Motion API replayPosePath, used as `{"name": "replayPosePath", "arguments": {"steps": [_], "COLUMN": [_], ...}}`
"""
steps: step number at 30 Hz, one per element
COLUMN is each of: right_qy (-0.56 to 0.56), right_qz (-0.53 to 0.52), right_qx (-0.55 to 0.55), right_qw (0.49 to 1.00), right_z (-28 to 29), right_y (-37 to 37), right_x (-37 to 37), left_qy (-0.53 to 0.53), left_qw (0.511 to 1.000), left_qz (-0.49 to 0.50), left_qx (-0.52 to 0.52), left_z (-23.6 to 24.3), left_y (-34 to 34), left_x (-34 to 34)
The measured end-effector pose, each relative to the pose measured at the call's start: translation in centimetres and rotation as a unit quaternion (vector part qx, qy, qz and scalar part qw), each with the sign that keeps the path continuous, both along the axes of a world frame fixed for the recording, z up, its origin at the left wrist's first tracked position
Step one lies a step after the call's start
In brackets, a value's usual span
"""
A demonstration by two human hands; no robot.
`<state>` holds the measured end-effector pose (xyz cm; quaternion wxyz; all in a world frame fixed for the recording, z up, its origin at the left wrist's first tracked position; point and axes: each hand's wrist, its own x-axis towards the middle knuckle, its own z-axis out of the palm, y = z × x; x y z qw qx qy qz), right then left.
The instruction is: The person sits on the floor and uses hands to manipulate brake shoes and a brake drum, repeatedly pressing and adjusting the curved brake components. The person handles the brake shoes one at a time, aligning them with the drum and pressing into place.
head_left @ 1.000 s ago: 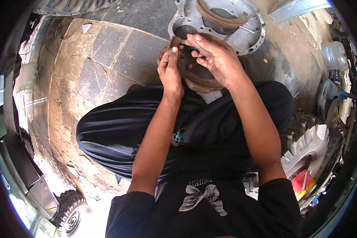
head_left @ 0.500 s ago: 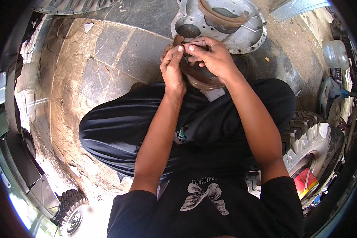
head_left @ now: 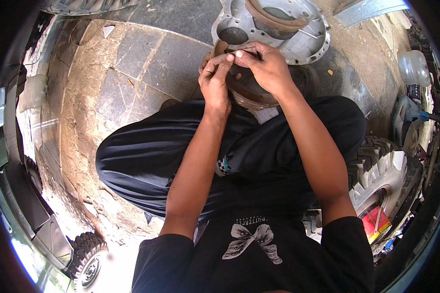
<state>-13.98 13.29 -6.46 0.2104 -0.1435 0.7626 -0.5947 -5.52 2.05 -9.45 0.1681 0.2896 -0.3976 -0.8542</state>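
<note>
My left hand (head_left: 215,80) and my right hand (head_left: 269,66) meet above a rusty curved brake shoe (head_left: 247,97), fingertips and thumbs pinched together near its upper end. What they pinch is too small and hidden to make out. The shoe rests on a dark round part, mostly covered by my hands, just beyond my crossed legs. Behind it lies a silver cast metal housing (head_left: 308,49) with holes, carrying a second rusty brake shoe (head_left: 274,24).
Cracked, dirty floor tiles (head_left: 161,58) surround me. At right are a clear plastic jug (head_left: 414,67), a large tyre (head_left: 376,176) and a red-yellow can (head_left: 376,219). A metal channel (head_left: 369,10) lies upper right, a wheel (head_left: 88,263) lower left.
My right hand has come down and left, closing from a half-open curl to a pinch against my left thumb. My left hand has shifted slightly right.
</note>
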Motion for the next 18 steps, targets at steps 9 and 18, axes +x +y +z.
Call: {"name": "replayPosePath", "arguments": {"steps": [9, 18], "right_qy": [0.024, -0.012], "right_qz": [0.033, -0.005], "right_qx": [0.027, 0.02], "right_qw": [0.999, 1.0], "right_z": [-0.5, 0.0], "right_y": [0.4, 0.5], "right_x": [-0.3, -0.2], "left_qy": [0.004, 0.012], "left_qw": [1.0, 0.998], "left_qz": [0.011, 0.006], "left_qx": [-0.001, 0.064], "left_z": [-0.4, 0.7], "left_y": [0.2, -0.1], "left_x": [-0.2, 0.0]}}
